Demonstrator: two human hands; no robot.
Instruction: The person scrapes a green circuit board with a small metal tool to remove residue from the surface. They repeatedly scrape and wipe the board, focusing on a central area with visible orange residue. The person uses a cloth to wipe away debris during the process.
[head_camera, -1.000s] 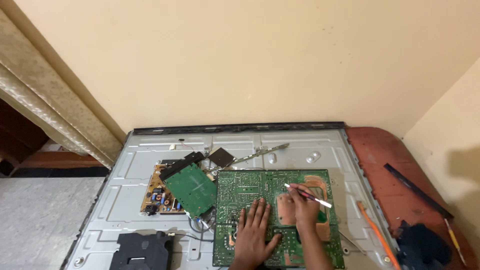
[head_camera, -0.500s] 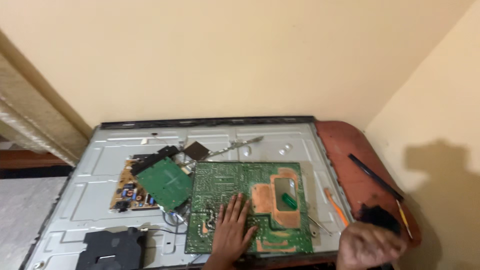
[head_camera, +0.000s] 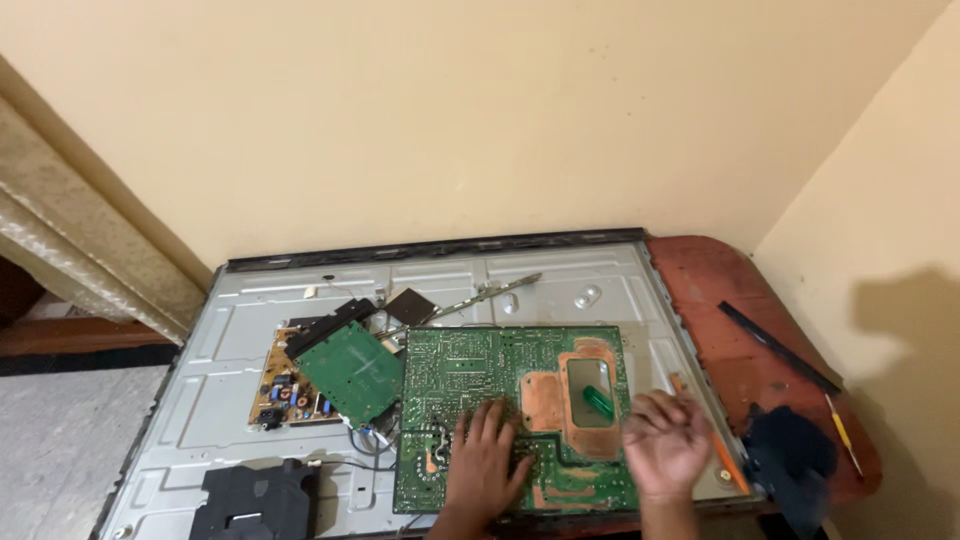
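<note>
From the head camera, your left hand (head_camera: 483, 465) lies flat, fingers (head_camera: 494, 425) spread, pressing on the large green circuit board (head_camera: 470, 375), which rests on the grey metal back panel (head_camera: 450, 285) of a flat screen, toward the panel's near right side. Your right hand (head_camera: 665, 445) hovers open and empty just off the board's right edge, blurred, its fingers loosely spread and gripping nothing. A green-handled tool (head_camera: 598, 400) lies in the copper-framed opening of the board, just beside your right hand. A smaller green board (head_camera: 350, 372) sits tilted at the big board's left edge, overlapping a yellowish power board (head_camera: 280, 392). A black part (head_camera: 255, 500) lies at the panel's near left corner. The panel rests on a reddish counter (head_camera: 720, 290), where a black rod (head_camera: 775, 345), a dark cloth (head_camera: 790, 455) and an orange-handled tool (head_camera: 725, 460) lie along the right edge.
</note>
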